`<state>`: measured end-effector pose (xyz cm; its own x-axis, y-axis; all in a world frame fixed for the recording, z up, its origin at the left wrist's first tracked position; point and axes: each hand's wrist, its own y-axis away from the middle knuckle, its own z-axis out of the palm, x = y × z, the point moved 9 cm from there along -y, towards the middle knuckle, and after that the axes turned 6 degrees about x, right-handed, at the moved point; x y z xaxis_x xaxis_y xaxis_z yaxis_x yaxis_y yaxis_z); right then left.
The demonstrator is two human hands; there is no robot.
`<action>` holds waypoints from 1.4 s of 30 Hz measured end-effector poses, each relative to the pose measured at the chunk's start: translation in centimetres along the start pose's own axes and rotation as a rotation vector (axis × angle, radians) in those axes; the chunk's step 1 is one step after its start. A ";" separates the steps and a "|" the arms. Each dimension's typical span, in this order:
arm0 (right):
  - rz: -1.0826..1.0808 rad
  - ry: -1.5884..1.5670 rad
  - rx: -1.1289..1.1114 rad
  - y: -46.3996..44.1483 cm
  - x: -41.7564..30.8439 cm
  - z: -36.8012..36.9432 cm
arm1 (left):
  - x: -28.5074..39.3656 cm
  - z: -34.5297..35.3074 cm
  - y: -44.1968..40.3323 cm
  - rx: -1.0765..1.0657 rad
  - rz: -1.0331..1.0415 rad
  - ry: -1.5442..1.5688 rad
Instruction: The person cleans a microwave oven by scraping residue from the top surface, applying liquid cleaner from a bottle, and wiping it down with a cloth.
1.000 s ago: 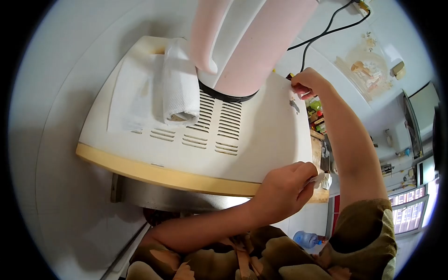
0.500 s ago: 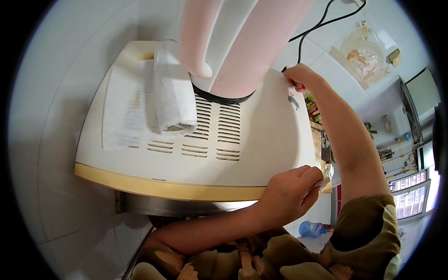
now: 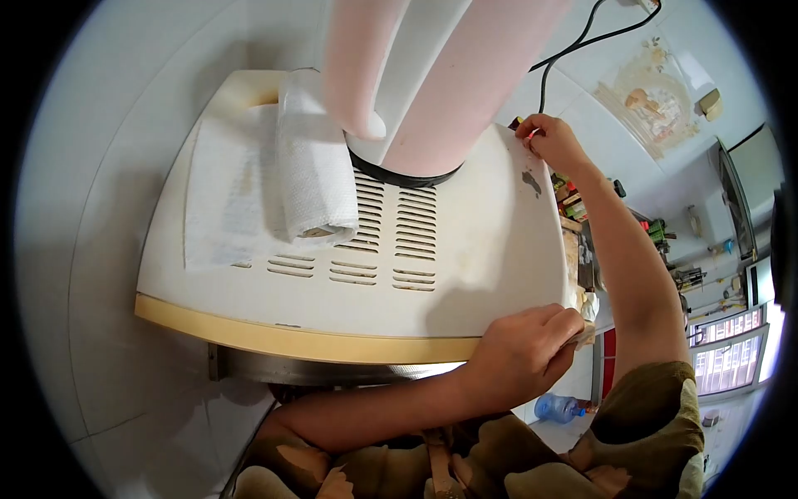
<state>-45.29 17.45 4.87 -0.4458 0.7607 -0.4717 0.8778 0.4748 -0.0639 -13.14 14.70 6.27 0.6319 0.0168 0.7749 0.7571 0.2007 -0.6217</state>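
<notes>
A white appliance top [image 3: 499,224] with vent slots and a yellowed front edge lies before me. My left hand [image 3: 528,349] is closed by its front right corner. A small pale bit shows at its fingertips, too little to name. Further back, my right hand [image 3: 555,145] is at the far right corner, fingers curled together; a small red spot shows by them, and what they hold is hidden. A pink and white electric kettle [image 3: 453,83] stands on its black base on top. Left of it lies a paper towel roll [image 3: 316,166] with a loose sheet spread out.
A black cord [image 3: 582,41] runs behind the kettle along the tiled wall [image 3: 100,249]. Past the appliance's right side are a cluttered counter [image 3: 573,249] and a window [image 3: 727,358]. A blue water bottle [image 3: 557,407] is on the floor below.
The view has shifted slightly, so the appliance and kettle appear a little further right. My left hand stays closed at the front corner, and my right hand is still at the back corner, its wrist turned slightly.
</notes>
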 end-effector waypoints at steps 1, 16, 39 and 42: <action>-0.147 0.067 0.071 0.9 -1.2 -0.2 | 0.0 -0.1 0.0 0.003 -0.002 -0.002; -0.397 -0.033 0.071 1.6 0.1 -0.4 | -0.7 0.6 0.1 -0.038 -0.071 -0.135; -0.666 -0.399 -0.035 1.0 1.3 -1.7 | 0.2 0.2 0.9 0.381 -0.042 -0.638; -0.844 -0.208 0.154 3.2 0.2 -2.3 | -0.2 0.2 1.1 0.424 -0.107 -0.620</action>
<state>-43.02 20.13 6.65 -0.9282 0.0799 -0.3634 0.2906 0.7654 -0.5742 -12.44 15.13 5.48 0.2548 0.4984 0.8287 0.6014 0.5894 -0.5393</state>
